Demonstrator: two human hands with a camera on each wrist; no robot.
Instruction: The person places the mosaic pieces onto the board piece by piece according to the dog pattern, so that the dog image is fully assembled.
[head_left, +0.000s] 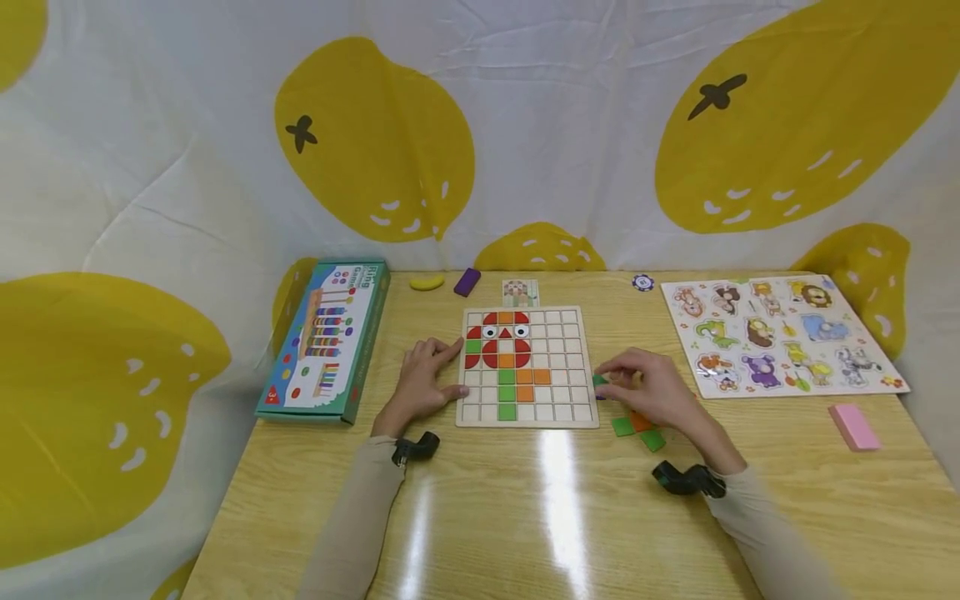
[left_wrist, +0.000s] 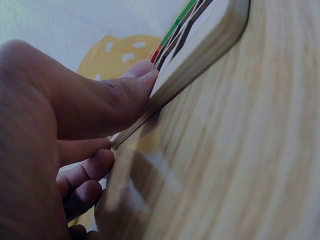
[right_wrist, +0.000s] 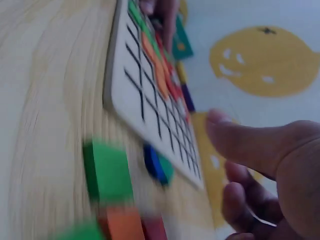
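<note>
A wooden grid board (head_left: pixel 562 393) lies on the table, with red, orange, green and eye-marked tiles filling part of its left half. My left hand (head_left: pixel 418 379) rests against the board's left edge, its thumb (left_wrist: pixel 125 102) on the rim and its fingers touching the side. Over the table by the board's right edge is my right hand (head_left: pixel 652 385), thumb and fingers apart with nothing seen between them. Below it lie a blue-and-green piece (right_wrist: pixel 159 165), a green square tile (right_wrist: pixel 107 172) and an orange tile (right_wrist: pixel 126 224). A small pattern card (head_left: pixel 520 292) lies behind the board.
On the left lies a boxed ring game (head_left: pixel 326 342). A yellow banana-shaped piece (head_left: pixel 427 282), a purple block (head_left: pixel 467 282) and a round blue-and-white chip (head_left: pixel 642 283) are along the back. An animal puzzle board (head_left: pixel 783 333) and a pink block (head_left: pixel 854 427) lie at right.
</note>
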